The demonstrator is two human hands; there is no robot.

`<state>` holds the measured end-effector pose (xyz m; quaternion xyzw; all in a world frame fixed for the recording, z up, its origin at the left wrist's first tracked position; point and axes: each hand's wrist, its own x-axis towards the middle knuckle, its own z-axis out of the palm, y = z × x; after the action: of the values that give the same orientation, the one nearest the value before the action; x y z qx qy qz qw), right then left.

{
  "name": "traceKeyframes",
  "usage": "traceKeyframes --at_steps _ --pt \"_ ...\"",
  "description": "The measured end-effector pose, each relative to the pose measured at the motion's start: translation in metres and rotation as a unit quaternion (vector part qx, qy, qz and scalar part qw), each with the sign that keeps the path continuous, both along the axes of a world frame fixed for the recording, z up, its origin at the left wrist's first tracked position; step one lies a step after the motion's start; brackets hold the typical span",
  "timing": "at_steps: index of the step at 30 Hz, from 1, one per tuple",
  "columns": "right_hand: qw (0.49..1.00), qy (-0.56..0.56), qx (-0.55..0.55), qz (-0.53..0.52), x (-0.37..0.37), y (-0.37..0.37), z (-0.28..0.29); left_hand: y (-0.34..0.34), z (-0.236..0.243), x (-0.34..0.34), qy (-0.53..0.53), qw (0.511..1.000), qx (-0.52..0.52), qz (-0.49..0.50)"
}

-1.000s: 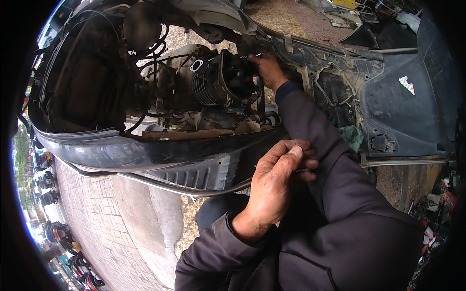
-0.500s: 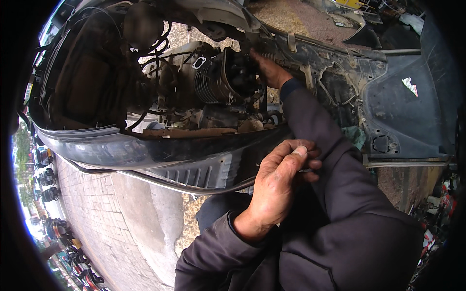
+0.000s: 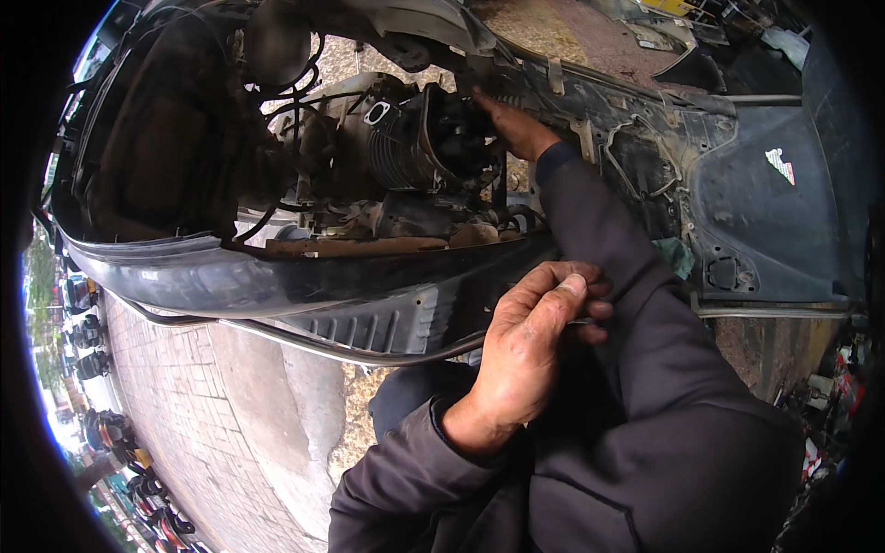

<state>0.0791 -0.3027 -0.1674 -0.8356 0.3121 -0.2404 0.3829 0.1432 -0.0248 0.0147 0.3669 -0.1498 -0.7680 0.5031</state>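
A dirty scooter engine [image 3: 415, 147] with a finned cylinder lies inside the opened dark body of a scooter. My right hand [image 3: 521, 132] reaches in at the engine's right end. Its thumb side shows, but the fingers are hidden behind dark parts, so I cannot tell what they hold. Nearer to me, my left hand [image 3: 530, 346] is held up over my right forearm, in front of the body's near edge. Its thumb presses against the curled fingers. A thin bit of something seems to show between them, too small to name.
Along the near side runs a dark side panel [image 3: 304, 290] with a metal rail [image 3: 277, 339] below it. A wide grey plastic panel [image 3: 765, 203] stands at the right. Black hoses [image 3: 300, 88] hang left of the engine. Assorted parts [image 3: 830, 387] lie at far right.
The engine and body appear slightly higher in the picture. My right hand shifts very little at the engine's end, and my left hand keeps its pinch in nearly the same place.
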Motion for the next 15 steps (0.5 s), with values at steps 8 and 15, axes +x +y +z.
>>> traceKeyframes --at_steps 8,15 --pt "0.954 -0.096 0.282 -0.028 0.009 0.003 0.019 0.0 0.0 0.002 -0.001 1.0 -0.002 0.001" --pt "0.954 -0.101 0.282 0.003 0.007 -0.003 0.006 0.001 0.0 0.0 -0.008 1.0 -0.004 0.005"
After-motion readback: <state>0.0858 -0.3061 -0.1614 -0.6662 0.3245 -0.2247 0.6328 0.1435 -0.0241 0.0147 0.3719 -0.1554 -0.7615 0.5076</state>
